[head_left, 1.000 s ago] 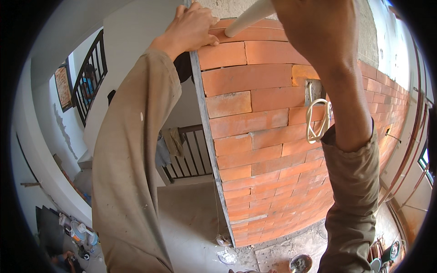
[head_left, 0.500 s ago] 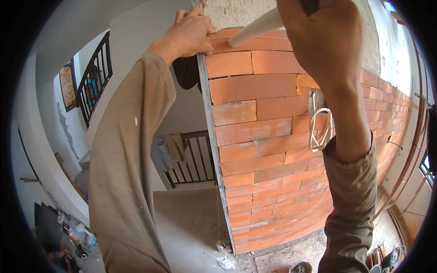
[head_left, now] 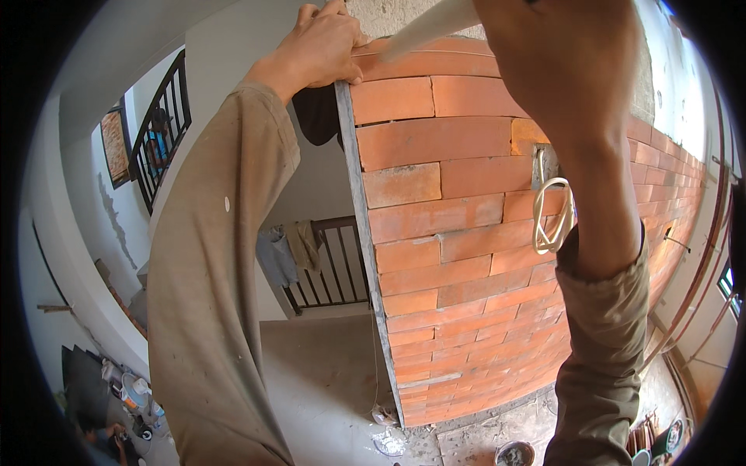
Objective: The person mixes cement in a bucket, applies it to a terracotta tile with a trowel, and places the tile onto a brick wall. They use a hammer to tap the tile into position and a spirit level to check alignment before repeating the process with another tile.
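Note:
My left hand [head_left: 322,48] is at the top left corner of an orange brick wall [head_left: 466,225]. Its thumb and fingers are bent round the end of a brick [head_left: 439,65] in the uppermost course, just above a grey vertical edge strip [head_left: 360,202]. In my right hand [head_left: 563,70] is a pale, smooth rod like a tool handle [head_left: 431,29], slanting down to the left. The rod's blurred tip is against or just in front of that same brick; contact cannot be made out. A dark bit shows at the top of my right fist, and the rest of the tool is hidden.
A loop of cream cable [head_left: 550,217] hangs from a wall box beside my right forearm. A bucket of dark mix [head_left: 514,453] stands at the wall's foot. Left are a railing with clothes [head_left: 330,260], and another person [head_left: 101,443] low down near containers.
The rod has shifted slightly left and upward in the picture, and its tip is now blurred. My left hand keeps its grip at the corner. The view has shifted slightly.

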`<state>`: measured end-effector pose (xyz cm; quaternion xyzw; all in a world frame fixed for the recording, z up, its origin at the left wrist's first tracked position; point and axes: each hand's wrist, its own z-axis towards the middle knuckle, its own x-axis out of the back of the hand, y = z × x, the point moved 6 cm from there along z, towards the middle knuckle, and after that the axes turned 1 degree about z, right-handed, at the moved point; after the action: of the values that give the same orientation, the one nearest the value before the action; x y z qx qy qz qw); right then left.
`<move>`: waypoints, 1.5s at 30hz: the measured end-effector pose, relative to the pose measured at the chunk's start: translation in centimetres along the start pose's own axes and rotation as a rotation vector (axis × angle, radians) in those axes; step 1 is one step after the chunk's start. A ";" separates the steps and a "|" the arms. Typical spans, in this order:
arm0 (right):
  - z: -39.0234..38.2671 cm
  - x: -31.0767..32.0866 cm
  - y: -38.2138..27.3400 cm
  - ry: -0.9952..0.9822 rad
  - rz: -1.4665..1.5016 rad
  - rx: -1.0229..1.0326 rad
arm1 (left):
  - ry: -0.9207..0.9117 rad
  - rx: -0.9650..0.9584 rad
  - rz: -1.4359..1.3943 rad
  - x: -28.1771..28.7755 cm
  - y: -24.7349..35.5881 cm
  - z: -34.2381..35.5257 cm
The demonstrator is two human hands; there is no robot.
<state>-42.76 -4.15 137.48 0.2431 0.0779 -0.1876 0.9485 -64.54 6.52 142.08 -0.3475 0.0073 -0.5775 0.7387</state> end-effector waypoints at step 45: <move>-1.4 6.5 4.2 0.125 -0.259 -0.445 | -0.086 0.058 0.085 -0.1 2.0 0.8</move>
<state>-35.20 -2.14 136.51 0.0275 0.2061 -0.2702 0.9401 -62.55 7.16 141.64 -0.3498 -0.0265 -0.5301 0.7719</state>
